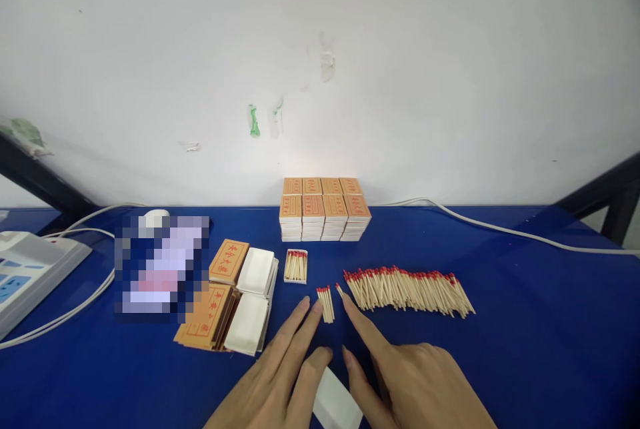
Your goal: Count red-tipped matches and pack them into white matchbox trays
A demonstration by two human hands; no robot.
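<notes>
— Matches [325, 303], a small bundle, lying loose on the blue table [525, 342] between both index fingertips; left hand [280, 375] open, fingers spread flat, right hand [410, 382] open too, forefinger stretched out, gripping nothing.

— And round about?

— Long heap of red-tipped matches [407, 290] just right (heads toward the wall); open tray [295, 265] partly filled beyond; stacked orange boxes [324, 210] against the white wall [400, 69]; sleeves [220, 295] and white trays [253, 299] left; white tray [336, 405] under the thumbs — nothing blocking.

Left hand [280, 379] and right hand [405, 375] lie low, fingers extended forward (seemingly flat, empty).
</notes>
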